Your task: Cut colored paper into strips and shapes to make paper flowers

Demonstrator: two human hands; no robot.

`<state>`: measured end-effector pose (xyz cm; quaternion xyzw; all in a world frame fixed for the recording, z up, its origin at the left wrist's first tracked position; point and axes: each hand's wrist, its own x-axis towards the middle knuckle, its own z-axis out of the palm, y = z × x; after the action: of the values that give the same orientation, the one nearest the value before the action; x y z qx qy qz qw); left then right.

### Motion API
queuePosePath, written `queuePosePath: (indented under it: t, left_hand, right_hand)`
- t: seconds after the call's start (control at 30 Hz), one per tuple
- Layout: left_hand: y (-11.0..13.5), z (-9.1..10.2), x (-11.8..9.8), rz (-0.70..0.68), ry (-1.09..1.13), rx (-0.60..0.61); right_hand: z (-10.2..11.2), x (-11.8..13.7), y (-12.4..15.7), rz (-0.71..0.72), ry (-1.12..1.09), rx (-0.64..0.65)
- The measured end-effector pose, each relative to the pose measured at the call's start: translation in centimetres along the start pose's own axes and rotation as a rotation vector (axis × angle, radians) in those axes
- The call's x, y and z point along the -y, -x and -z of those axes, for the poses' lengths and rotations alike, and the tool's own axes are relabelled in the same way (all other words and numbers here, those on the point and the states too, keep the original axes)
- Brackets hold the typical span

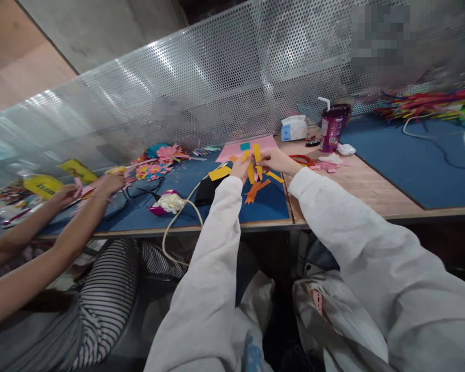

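Observation:
Yellow paper strips are in both my hands above the blue table mat. My left hand is closed on one yellow paper strip, which stands nearly upright. Close beside it, my right hand pinches another yellow strip. Orange cut paper pieces lie on the mat just below my hands. A wider yellow paper piece is left of my left wrist. Behind my hands lies a pink paper sheet with a small teal piece on it.
A purple cup with a straw, a tissue pack and a white case stand to the right. Left are paper flowers, a power strip with a cable, and a co-worker's hands. A perforated metal screen rises behind.

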<state>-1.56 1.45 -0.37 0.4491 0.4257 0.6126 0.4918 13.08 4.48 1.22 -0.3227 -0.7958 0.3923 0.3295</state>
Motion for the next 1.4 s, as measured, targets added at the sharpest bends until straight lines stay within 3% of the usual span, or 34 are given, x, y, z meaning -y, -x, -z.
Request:
queuePosePath:
  t: [0.5, 0.8, 0.97, 1.17, 1.4]
  left_hand:
    - [1.4, -0.3, -0.1, -0.029, 0.1, 0.139]
    - [1.6, 0.0, 0.4, -0.091, -0.051, 0.228]
    - [1.0, 0.5, 0.5, -0.057, -0.132, 0.127]
    - [0.4, 0.6, -0.1, -0.035, 0.007, -0.01]
    - [0.1, 0.8, -0.6, 0.034, -0.014, -0.162]
  right_hand:
    - [-1.7, -0.5, 0.6, 0.111, 0.282, -0.109]
    - [-2.1, -0.4, 0.9, 0.131, 0.429, 0.003]
    - [-1.7, 0.3, 1.0, 0.133, 0.47, 0.036]
    - [0.4, -0.8, 0.6, 0.079, 0.641, -0.098]
    - [0.3, -3.8, 0.5, 0.073, 0.901, 0.109]
